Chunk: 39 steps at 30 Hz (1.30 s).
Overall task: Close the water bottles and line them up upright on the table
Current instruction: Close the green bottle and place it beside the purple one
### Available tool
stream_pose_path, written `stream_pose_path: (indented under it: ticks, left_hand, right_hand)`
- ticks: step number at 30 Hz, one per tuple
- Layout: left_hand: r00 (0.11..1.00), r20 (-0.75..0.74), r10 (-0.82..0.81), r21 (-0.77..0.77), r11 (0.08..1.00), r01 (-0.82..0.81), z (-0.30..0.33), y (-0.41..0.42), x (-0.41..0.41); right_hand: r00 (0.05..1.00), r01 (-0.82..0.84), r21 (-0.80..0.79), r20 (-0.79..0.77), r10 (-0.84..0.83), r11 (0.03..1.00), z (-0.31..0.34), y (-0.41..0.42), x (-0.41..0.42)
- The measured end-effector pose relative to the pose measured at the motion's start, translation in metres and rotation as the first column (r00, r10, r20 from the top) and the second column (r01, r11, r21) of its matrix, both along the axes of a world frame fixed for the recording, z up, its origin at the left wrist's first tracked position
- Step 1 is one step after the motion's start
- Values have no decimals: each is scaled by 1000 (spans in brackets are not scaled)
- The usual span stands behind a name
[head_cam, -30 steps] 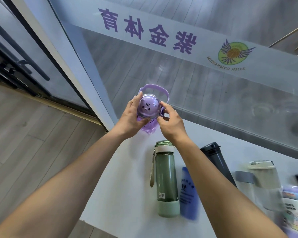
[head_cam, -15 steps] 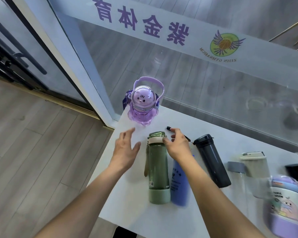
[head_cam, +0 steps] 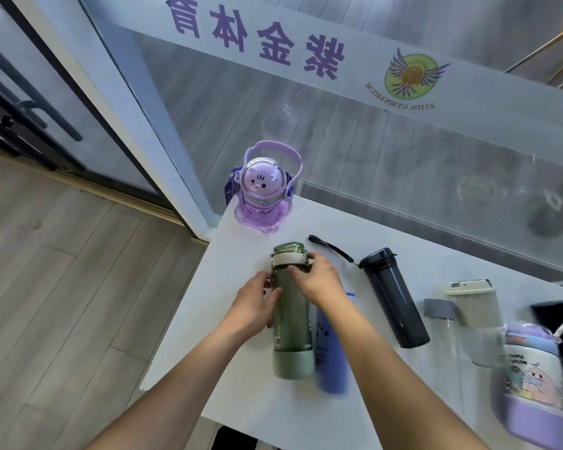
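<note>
Both hands close on a green water bottle (head_cam: pixel 292 315) lying on its side on a white table (head_cam: pixel 241 254): the left hand (head_cam: pixel 255 305) wraps the fingers around the upper body, while the right hand (head_cam: pixel 319 280) grips just below the cream-banded cap. A purple bunny-faced bottle (head_cam: pixel 262 193) stands upright at the table's far corner, lid shut, against a glass wall. Beside the green bottle lies a blue bottle (head_cam: pixel 332 358), partly under the right forearm. Nearby, a dark grey tumbler (head_cam: pixel 394 297) lies capped, its black strap (head_cam: pixel 330 248) trailing. Further right, a clear bottle with a grey cap (head_cam: pixel 439 308), a pale flask (head_cam: pixel 475 303) and a cartoon-printed purple bottle (head_cam: pixel 530 384) rest blurred; contents cannot be told.
</note>
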<state>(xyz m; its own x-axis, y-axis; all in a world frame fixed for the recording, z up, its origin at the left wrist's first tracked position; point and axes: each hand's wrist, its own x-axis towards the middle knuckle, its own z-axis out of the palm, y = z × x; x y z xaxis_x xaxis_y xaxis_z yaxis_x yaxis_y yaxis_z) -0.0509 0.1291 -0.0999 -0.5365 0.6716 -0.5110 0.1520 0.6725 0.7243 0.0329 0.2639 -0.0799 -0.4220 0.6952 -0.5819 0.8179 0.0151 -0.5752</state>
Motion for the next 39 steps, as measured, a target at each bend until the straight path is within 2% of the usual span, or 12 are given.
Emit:
stream_pose_path:
  ticks: [7, 16, 20, 25, 31, 35, 39]
  left_hand:
    - [998, 35, 50, 220, 974, -57, 26, 10, 1]
    - [998, -50, -30, 371, 927, 47, 70, 32, 0]
    - [990, -125, -60, 383, 918, 104, 80, 42, -1]
    - [960, -264, -91, 343, 922, 181, 88, 47, -1]
    - [802, -578, -151, 120, 956, 266, 80, 37, -7]
    - [740, -644, -194, -1, 968, 253, 71, 22, -7]
    - [696, -684, -218, -45, 965, 258, 67, 14, -3]
  right_hand:
    - [936, 173, -46, -303, -179, 984, 22, 7, 15]
    - [826, 272, 43, -523, -210, 961, 67, 26, 21]
    - [803, 250, 160, -585, -112, 955, 81, 33, 21]
    - [803, 187, 250, -596, -1, 950, 83, 39, 25]
    - [795, 179, 355, -602, 78, 918, 78, 41, 29]
    - [786, 189, 396, -610, 103, 898, 77, 50, 24]
    - [790, 173, 437, -597, 140, 883, 78, 62, 14]
